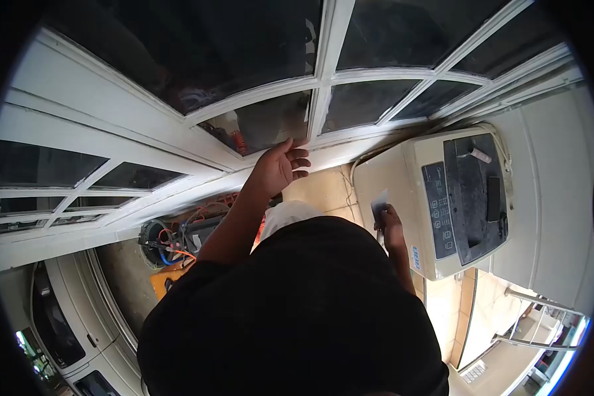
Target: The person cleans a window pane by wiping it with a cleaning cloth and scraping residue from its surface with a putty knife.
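My left hand (pixel 280 168) is raised in front of the white-framed window (pixel 323 82), its fingers loosely bent and apart with nothing between them. The fingertips come right at the lower edge of a small glass pane (pixel 270 119). Lower and to the right, my right hand (pixel 392 228) is closed round a flat-bladed scraper (pixel 379 200). Its pale blade points up toward the window, and the fingers hide part of the dark handle. Beside this hand stands a beige top-loading washing machine (pixel 389 168) with a dark lid and a button panel (pixel 438 211).
A small cylinder (pixel 480 155) and a dark block (pixel 493 198) lie on the machine's lid. At the left, a round container (pixel 154 241) and tangled cables sit by the wall near an orange item (pixel 162 282). A metal rack (pixel 541 300) stands at lower right; a vehicle (pixel 79 317) is at lower left.
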Demonstrator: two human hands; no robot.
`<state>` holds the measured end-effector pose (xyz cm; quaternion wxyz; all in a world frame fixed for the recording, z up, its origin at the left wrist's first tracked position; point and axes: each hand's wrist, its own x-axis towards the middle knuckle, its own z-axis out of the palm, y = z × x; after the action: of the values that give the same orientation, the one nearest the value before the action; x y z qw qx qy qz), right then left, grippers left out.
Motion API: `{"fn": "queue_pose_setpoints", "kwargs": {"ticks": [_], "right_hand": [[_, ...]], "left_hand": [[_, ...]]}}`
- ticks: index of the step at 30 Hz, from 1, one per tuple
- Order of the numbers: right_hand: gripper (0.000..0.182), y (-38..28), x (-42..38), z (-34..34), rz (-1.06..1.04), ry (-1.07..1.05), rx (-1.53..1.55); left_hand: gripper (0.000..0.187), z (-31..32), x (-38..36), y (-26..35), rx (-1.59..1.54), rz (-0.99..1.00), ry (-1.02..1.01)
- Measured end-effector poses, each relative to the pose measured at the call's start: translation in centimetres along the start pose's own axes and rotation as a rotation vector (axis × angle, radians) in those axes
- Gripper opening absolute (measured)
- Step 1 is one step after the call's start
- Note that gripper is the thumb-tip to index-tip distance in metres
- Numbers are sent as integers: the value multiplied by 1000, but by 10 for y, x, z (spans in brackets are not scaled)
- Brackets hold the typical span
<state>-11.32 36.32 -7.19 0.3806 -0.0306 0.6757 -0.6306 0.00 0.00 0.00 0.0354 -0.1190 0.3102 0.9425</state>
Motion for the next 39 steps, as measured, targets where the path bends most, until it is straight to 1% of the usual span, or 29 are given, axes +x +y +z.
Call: {"fn": "queue_pose_setpoints", "kwargs": {"ticks": [1, 2, 3, 5, 6, 7, 9, 10, 11, 13, 14, 16, 17, 19, 20, 21, 23, 24, 25, 27, 28, 29, 31, 32, 33, 35, 36, 38, 39], "right_hand": [[23, 3, 0, 6, 19, 15, 19], [22, 6, 0, 11, 38, 28, 35], [22, -4, 0, -6, 34, 46, -9], [22, 3, 3, 6, 85, 14, 25], [22, 2, 5, 15, 97, -27, 3], [22, -2, 7, 19, 91, -30, -5], [23, -11, 7, 24, 100, -52, -51], [25, -10, 10, 26, 107, -35, -63], [25, -12, 13, 28, 105, -40, -70], [26, -13, 14, 34, 73, -50, -82], [26, -16, 14, 38, 71, -50, -86], [27, -20, 12, 46, 71, -38, -64], [27, -22, 10, 49, 69, -33, -64], [26, -24, 7, 52, 87, -27, -76], [26, -22, 7, 50, 83, -22, -76], [26, -19, 6, 48, 95, -18, -56], [25, -12, 4, 42, 101, -11, -33], [24, -9, 0, 42, 105, 16, 26], [23, -7, -3, 41, 110, 44, 85], [23, -4, -9, 40, 119, 61, 99], [23, -3, -11, 39, 131, 75, 108], [23, -1, -13, 38, 135, 79, 113], [23, 0, -16, 39, 141, 101, 108], [23, 1, -17, 37, 144, 106, 114], [22, 3, -16, 35, 138, 100, 119], [21, 10, -15, 30, 133, 99, 134], [21, 13, -14, 28, 113, 80, 124], [21, 13, -11, 30, 84, 52, 117], [20, 8, -14, 33, 105, 78, 135]], "left_hand": [[42, -13, -14, -4, -27, 12, 217], [35, -22, -25, -10, -56, 27, 434], [35, -24, -16, -32, -97, 32, 409], [31, -35, -33, -42, 489, 74, 773], [29, -44, -42, -33, 522, -161, 893], [29, -48, -42, -31, 515, -153, 892], [41, -56, -42, -36, 1287, -153, 759], [60, -56, -42, -47, 1747, 391, 633], [60, -60, -37, -49, 1742, 395, 642], [75, -26, -24, -28, 1466, -162, 426], [75, -27, -12, -31, 1463, -158, 426], [87, -30, 10, -37, 1570, -55, 318], [87, -26, 22, -36, 1570, -52, 313], [91, -11, 40, -23, 925, -330, 380], [79, -14, 48, -19, 696, -286, 335], [79, -16, 57, -15, 697, -285, 329], [54, -21, 74, -8, 368, -254, 221], [30, -17, 79, -4, 239, -245, 185], [30, -10, 76, 3, 242, -248, 184], [25, 1, 70, 15, -137, -106, -21], [24, -3, 69, 15, -147, -18, -115], [24, -4, 63, 14, -147, -24, -114], [26, 7, 36, 15, -286, 32, -93], [36, 8, 22, 14, -314, 61, -56], [36, -14, 17, 5, -311, 53, -56], [36, -67, 15, -23, -325, 20, 247], [36, -56, 9, -25, -320, 15, 248], [34, -24, -4, -23, 366, -46, 586], [35, -39, -3, -30, 441, -55, 561]]}}
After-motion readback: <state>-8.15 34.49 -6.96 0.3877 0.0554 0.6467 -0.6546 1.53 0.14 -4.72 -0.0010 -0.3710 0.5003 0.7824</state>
